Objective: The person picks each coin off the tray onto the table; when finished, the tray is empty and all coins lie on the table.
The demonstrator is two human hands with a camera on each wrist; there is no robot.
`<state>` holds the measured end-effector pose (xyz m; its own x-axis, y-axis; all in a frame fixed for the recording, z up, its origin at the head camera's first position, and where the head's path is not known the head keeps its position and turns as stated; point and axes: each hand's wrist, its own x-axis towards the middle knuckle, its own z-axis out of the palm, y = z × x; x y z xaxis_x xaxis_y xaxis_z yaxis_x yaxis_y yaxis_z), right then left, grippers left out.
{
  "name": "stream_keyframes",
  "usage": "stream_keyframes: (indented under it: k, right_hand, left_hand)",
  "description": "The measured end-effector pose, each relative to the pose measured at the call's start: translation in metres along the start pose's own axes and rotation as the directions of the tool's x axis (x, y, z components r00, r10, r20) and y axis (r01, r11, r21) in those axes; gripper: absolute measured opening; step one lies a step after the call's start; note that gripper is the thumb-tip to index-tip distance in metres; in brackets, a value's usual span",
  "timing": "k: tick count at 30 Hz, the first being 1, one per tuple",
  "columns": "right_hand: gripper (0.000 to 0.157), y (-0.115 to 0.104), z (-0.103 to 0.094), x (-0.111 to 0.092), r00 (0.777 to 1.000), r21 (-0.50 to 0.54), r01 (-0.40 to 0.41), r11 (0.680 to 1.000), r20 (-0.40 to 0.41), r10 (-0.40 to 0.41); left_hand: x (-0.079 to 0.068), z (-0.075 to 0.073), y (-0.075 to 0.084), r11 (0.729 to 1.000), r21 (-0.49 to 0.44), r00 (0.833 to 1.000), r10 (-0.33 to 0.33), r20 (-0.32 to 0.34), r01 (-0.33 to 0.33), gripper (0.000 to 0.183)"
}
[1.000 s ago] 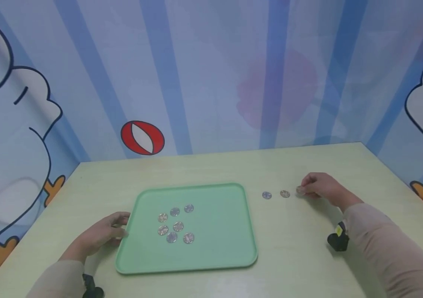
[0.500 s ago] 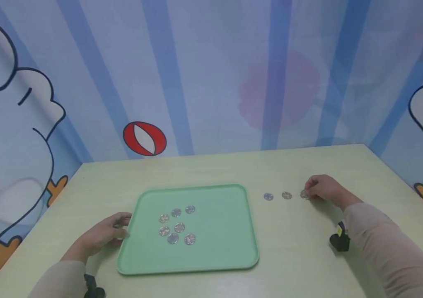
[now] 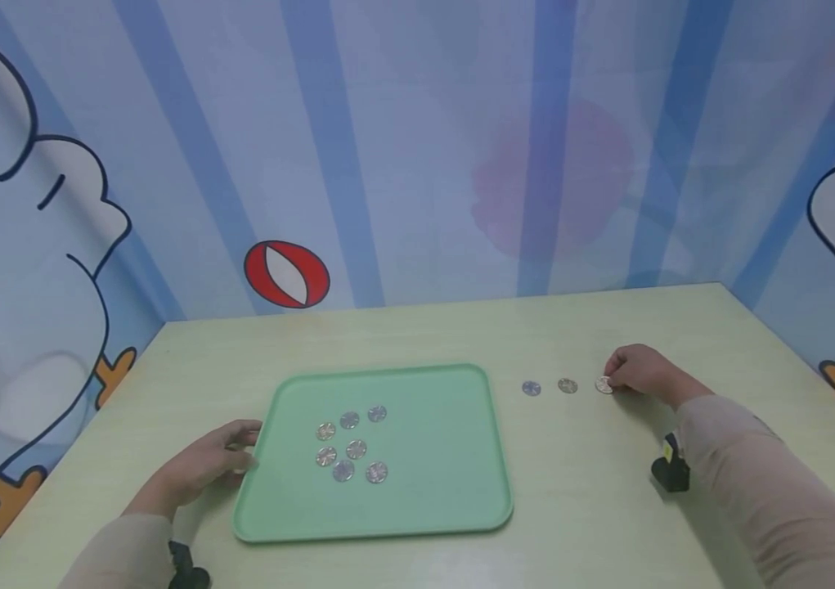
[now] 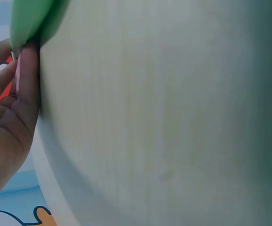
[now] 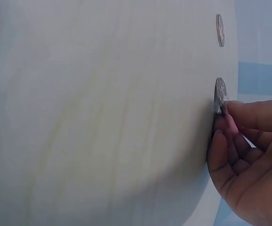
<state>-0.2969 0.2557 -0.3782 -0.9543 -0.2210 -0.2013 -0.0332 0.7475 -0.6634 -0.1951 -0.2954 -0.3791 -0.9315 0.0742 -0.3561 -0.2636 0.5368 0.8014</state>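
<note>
Coin, round face upward, edge pinched in right hand, left hand holding tray

Pale table: green tray on it, row of coins to tray's right.

We see coins of silvery metal, their faces worked in relief and shiny where light catches them. The green tray is smooth plastic with a soft satin sheen. Our tabletop shows pale, matt wood grain. The sleeve is dull, creased cloth; the backdrop is smooth printed sheeting, perhaps fabric, though we see it too softly to be sure.
</note>
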Motion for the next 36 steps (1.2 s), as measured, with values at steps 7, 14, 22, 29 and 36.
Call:
stream_keyframes:
  k: [7,14,22,29,36]
  right_hand:
    - [0.013,0.012,-0.004,0.003,1.000,0.025,0.009,1.000,-0.004,-0.009]
    - [0.016,-0.009,-0.008,-0.010,0.999,0.003,-0.033,0.999,-0.002,0.033]
    - [0.022,-0.024,-0.006,-0.013,0.999,0.051,0.047,0.998,-0.009,-0.046]
    - [0.020,-0.038,0.004,-0.014,0.997,0.171,0.063,0.983,0.032,-0.069]
    - [0.020,-0.052,0.017,-0.017,0.995,0.209,0.082,0.974,0.030,-0.091]
  left_hand:
    - [0.000,0.001,0.000,1.000,0.000,1.000,-0.002,-0.001,0.002,0.061]
    - [-0.001,0.001,0.002,1.000,0.020,1.000,-0.010,-0.006,0.010,0.061]
    - [0.000,0.000,0.002,1.000,0.026,1.000,0.005,-0.007,-0.005,0.059]
    - [-0.001,0.001,0.003,1.000,0.020,1.000,0.006,-0.007,-0.005,0.059]
    - [0.000,0.003,0.002,1.000,0.017,1.000,-0.007,-0.007,0.007,0.061]
